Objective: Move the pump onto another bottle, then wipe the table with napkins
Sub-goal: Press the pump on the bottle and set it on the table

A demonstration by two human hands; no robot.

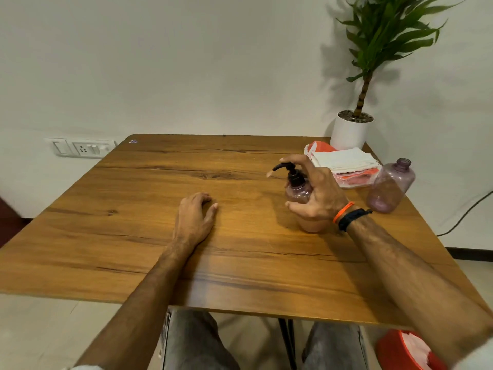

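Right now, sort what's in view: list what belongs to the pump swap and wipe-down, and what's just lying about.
For the job:
pump, on the filled bottle under the right hand
empty bottle, open-necked
napkins
table
left hand, resting on the table

Lying about:
potted plant
wall socket
red bin on the floor

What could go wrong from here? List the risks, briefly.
1. A blob of liquid hangs at the pump nozzle; lifting the pump out may drip more on the table.
2. Only the right hand is at the pump bottle; the left hand rests flat on the table, so unscrewing may tip the bottle.
3. The empty bottle stands near the table edge and could be knocked off.
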